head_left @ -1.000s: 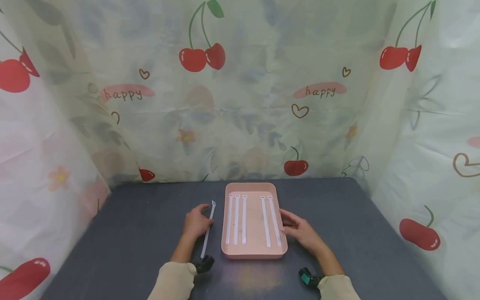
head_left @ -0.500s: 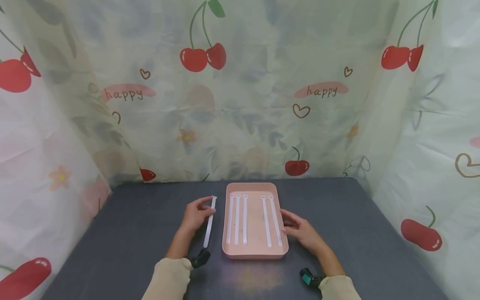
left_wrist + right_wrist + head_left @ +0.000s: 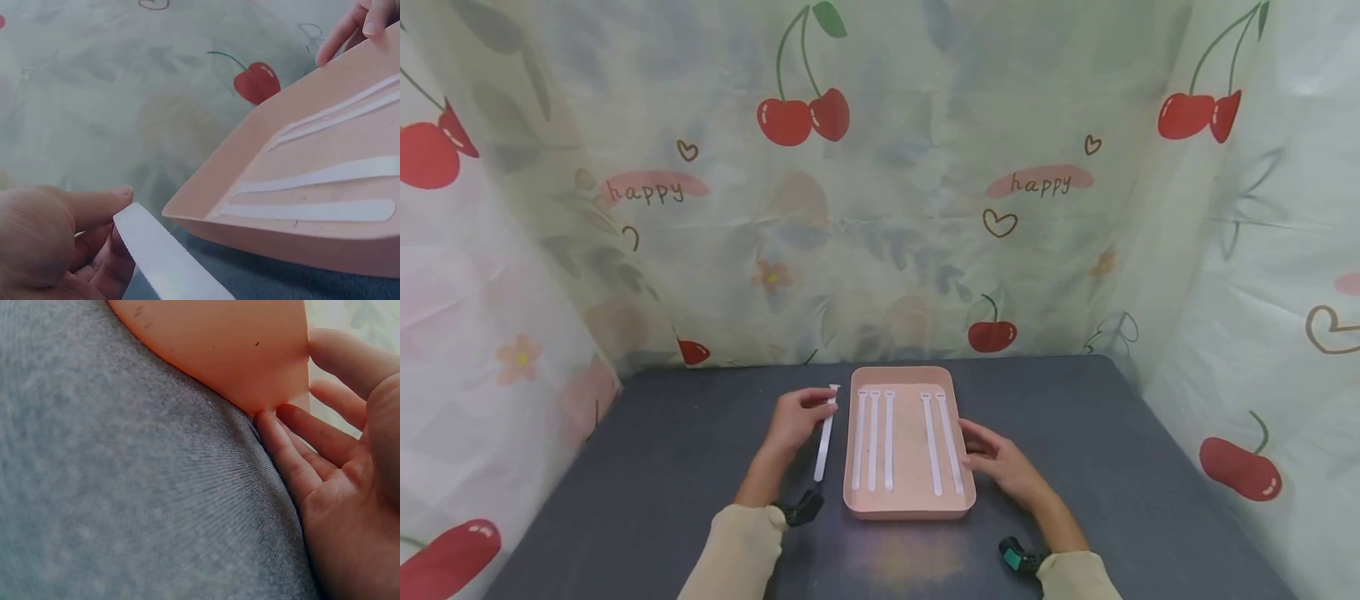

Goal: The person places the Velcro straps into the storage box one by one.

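My left hand (image 3: 794,421) pinches a white cable tie strap (image 3: 823,450) near its slotted head, to the left of a pink tray (image 3: 912,503). The strap's tail slants down toward me. In the left wrist view, thumb and fingers meet at one end of the strap (image 3: 172,256), close to the tray's corner. My right hand (image 3: 1006,468) holds the tray by its right side, thumb at the rim and fingertips against the outer wall (image 3: 231,356). Inside the tray lie three similar straps (image 3: 872,442) on the left and two straps (image 3: 931,442) on the right.
A dark grey cloth (image 3: 662,483) covers the table under the tray. Cherry-printed curtains (image 3: 887,250) enclose the back and both sides. A black wrist device (image 3: 803,508) sits on the left wrist, another device (image 3: 1021,557) on the right.
My left hand has moved away from me and slightly right, bringing the strap along; the strap's tail has shifted up in the head view. The right hand and tray stay put.
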### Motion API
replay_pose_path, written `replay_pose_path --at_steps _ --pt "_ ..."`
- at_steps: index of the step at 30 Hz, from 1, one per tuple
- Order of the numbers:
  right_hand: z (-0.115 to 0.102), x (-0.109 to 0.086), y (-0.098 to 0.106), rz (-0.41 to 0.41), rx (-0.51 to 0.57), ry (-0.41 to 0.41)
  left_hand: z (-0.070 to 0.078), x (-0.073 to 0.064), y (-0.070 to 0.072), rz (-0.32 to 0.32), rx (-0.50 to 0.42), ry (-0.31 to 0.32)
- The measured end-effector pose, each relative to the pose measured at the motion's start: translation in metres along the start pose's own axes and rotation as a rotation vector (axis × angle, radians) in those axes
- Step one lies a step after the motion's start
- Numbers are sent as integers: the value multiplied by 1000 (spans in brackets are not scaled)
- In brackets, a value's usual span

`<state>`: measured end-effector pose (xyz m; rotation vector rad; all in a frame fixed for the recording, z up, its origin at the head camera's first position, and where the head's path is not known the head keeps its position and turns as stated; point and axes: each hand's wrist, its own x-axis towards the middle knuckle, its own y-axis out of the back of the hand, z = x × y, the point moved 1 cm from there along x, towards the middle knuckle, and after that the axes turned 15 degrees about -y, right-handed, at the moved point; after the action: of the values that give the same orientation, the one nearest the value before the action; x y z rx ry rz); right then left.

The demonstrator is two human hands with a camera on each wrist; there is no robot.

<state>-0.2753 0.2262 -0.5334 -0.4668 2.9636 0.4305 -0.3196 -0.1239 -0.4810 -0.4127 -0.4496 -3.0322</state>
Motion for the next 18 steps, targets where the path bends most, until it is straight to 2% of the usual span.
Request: replay_pose_path --at_steps 6,13,18 --pt "0 -1 0 3 -1 -10 12 4 -9 -27 -38 -42" --pt "1 0 1 -2 -15 1 19 12 -23 -110 -69 -82" --pt "3 1 2 0 -15 0 25 15 -35 -146 -114 -107"
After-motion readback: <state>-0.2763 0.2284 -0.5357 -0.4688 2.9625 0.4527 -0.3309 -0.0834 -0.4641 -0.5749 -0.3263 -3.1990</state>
